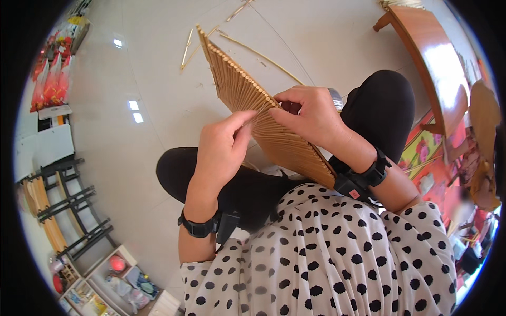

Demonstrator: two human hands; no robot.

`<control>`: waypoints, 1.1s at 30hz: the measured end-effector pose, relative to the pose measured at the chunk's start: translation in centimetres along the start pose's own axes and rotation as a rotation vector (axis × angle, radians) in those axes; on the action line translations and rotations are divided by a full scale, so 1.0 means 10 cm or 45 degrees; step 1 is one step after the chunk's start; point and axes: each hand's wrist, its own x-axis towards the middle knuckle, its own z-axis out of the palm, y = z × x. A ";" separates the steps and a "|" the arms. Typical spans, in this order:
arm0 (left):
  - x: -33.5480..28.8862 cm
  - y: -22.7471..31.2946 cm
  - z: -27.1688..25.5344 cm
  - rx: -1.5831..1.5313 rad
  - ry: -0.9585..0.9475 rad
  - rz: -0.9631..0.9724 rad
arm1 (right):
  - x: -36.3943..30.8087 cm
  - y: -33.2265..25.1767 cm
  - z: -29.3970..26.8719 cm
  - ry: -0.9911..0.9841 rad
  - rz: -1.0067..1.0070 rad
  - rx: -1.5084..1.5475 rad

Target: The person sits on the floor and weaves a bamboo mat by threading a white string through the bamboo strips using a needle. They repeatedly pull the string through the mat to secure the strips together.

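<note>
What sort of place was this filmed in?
Probably a room in a home, perhaps doubling as a craft space: it has a glossy tiled floor and a wooden table, while a loose stick lies on the floor.

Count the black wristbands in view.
2: one wristband on the wrist of the left hand, another wristband on the wrist of the right hand. Both show; no third is visible.

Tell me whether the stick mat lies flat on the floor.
No, the stick mat is raised at a tilt, the right hand at its upper edge.
</note>
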 end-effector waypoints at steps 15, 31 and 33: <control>0.02 -0.16 0.03 0.012 0.222 -0.023 | 0.05 0.09 0.31 0.269 -0.052 0.247; 0.18 -0.04 0.15 0.039 0.244 0.010 | 0.04 0.12 0.34 0.299 -0.185 0.176; 0.18 -0.04 0.15 0.024 0.240 -0.046 | 0.04 0.13 0.37 0.305 -0.186 0.187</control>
